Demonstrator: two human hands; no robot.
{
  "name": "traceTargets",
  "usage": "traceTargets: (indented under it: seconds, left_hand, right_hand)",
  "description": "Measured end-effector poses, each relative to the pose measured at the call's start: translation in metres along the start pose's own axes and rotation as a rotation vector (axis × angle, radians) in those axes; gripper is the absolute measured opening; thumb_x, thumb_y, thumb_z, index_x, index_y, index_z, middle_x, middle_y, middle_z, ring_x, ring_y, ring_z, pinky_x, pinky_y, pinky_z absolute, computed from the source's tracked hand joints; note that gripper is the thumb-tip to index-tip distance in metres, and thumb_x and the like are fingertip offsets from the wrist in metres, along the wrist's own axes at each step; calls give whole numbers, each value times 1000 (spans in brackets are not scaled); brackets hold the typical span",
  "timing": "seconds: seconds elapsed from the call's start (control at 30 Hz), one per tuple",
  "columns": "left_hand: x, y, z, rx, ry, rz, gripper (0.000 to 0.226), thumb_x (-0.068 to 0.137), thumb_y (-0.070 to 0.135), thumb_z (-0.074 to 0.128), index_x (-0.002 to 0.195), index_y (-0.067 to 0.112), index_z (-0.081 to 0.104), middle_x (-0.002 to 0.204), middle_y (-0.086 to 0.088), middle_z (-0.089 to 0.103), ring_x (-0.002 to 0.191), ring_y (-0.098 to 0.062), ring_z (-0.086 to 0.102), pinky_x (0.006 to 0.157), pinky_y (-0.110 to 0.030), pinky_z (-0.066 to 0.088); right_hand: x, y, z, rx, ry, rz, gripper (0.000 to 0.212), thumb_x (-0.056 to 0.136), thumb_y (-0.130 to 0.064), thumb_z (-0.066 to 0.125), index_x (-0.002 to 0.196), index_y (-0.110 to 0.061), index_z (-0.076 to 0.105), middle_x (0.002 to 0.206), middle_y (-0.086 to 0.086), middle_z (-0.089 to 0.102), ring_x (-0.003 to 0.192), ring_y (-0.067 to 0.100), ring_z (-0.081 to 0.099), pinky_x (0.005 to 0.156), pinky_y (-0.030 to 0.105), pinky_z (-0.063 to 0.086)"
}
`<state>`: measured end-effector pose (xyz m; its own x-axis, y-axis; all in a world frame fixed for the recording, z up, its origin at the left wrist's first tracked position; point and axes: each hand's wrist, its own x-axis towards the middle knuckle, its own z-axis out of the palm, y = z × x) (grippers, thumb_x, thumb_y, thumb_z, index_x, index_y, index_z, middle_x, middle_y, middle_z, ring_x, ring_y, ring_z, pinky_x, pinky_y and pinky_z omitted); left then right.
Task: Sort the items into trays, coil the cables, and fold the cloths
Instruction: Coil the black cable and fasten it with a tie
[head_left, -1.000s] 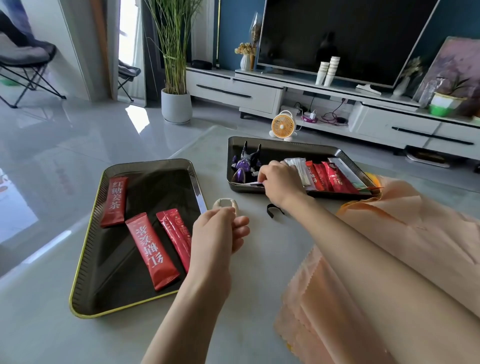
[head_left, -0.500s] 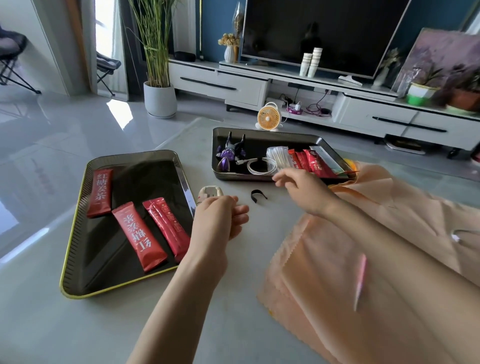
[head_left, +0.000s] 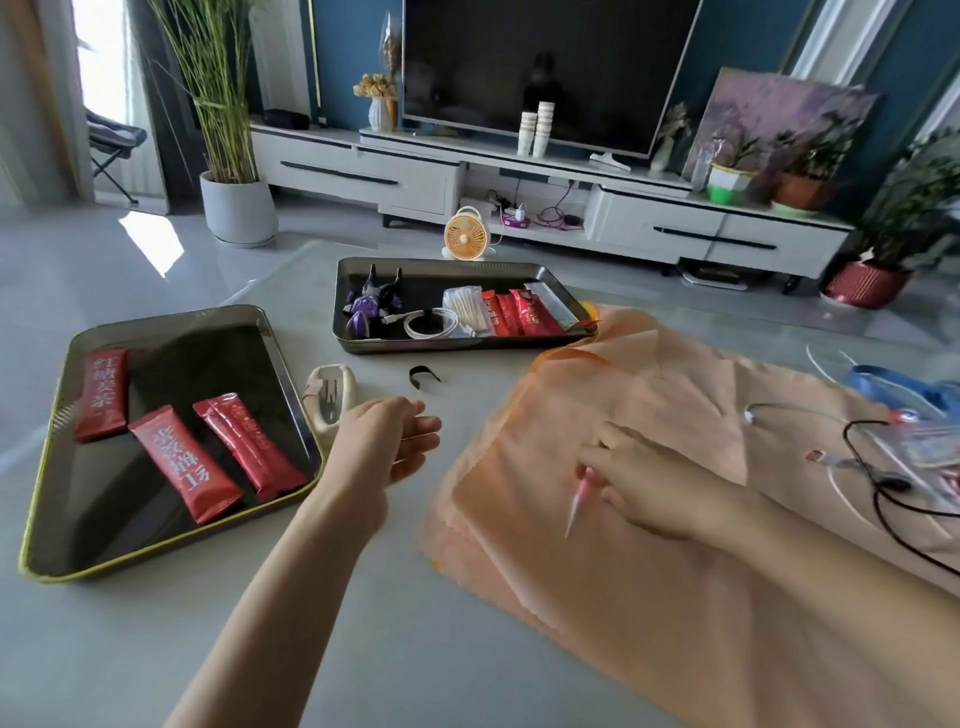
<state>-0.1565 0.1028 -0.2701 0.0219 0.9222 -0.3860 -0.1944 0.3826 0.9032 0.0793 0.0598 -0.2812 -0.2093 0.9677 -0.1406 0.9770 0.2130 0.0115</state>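
My right hand (head_left: 654, 483) lies on the orange cloth (head_left: 649, 571), fingers curled down and pinching the upper end of a thin pink stick (head_left: 575, 506). My left hand (head_left: 387, 447) hovers open and holds nothing, just right of a white oval object (head_left: 332, 397) on the table. The near tray (head_left: 47, 551) has a yellow rim and holds three red sachets (head_left: 184, 462). In the far tray (head_left: 467, 344) are a purple figure (head_left: 371, 306), a coiled white cable (head_left: 431, 325), a pack of cotton swabs and more red sachets (head_left: 519, 312).
A small black clip (head_left: 423, 375) lies between the trays. At the right edge, a black cable (head_left: 883, 486), white cables (head_left: 779, 410) and a blue item (head_left: 904, 387) lie tangled on and past the cloth. A small orange fan (head_left: 466, 236) stands on the floor behind the far tray.
My right hand left the far tray and came back onto the cloth at the pink stick. My left hand opened and shifted right of the white object. The view panned right.
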Motion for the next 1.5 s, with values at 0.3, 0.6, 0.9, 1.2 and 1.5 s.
traceTargets:
  seconds: [0.3, 0.6, 0.9, 1.2, 1.5]
  left_hand:
    - [0, -4, 2, 10, -4, -12, 18, 93, 7, 45, 81, 12, 56, 70, -4, 64, 63, -14, 59, 58, -22, 43]
    - [9, 0, -5, -18, 27, -46, 19, 94, 6, 43, 81, 12, 56, 69, -4, 63, 62, -14, 57, 59, -22, 42]
    - [20, 2, -12, -21, 37, 2, 11, 91, 10, 51, 84, 12, 59, 66, -1, 66, 58, -13, 59, 62, -24, 45]
    - [25, 1, -17, 10, 42, -2, 12, 92, 10, 51, 86, 12, 60, 65, -1, 67, 61, -13, 61, 61, -23, 47]
    - [11, -5, 2, 53, 10, 43, 14, 92, 9, 48, 84, 12, 59, 67, -1, 67, 61, -12, 60, 59, -23, 44]
  right_hand:
    - [16, -2, -8, 192, 101, 6, 10, 97, -17, 43, 89, -20, 49, 93, 0, 59, 87, 22, 54, 78, 35, 43]
    - [139, -51, -34, 366, 379, 29, 32, 91, 7, 38, 111, -9, 58, 109, 7, 44, 99, 26, 49, 85, 38, 45]
    - [217, -80, -25, -2, 483, 17, 36, 83, 11, 45, 109, -7, 60, 114, 11, 56, 110, 29, 46, 90, 34, 35]
    - [219, -99, -3, 53, 302, -62, 52, 86, 1, 37, 137, -10, 42, 141, 10, 44, 130, 28, 33, 104, 39, 22]
    - [98, -25, 8, 328, 418, 71, 46, 89, -3, 41, 133, -15, 47, 136, 3, 47, 127, 21, 34, 101, 24, 21]
